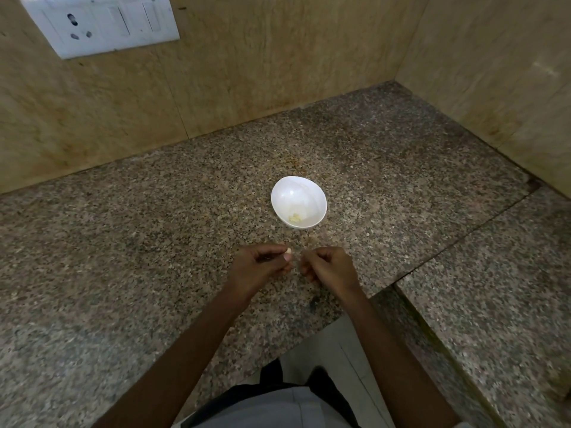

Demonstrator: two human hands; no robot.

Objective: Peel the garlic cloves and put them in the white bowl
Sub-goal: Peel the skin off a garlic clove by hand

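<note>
Our left hand (262, 267) pinches the garlic clove (288, 251) over the countertop (123, 242) near its front edge, just short of the white bowl (284, 193), while our right hand (327, 267) curls beside it, on skin or nothing we cannot tell, so we should peel gently from the tip.

Contents of the right hand (327, 267) too small to tell
</note>
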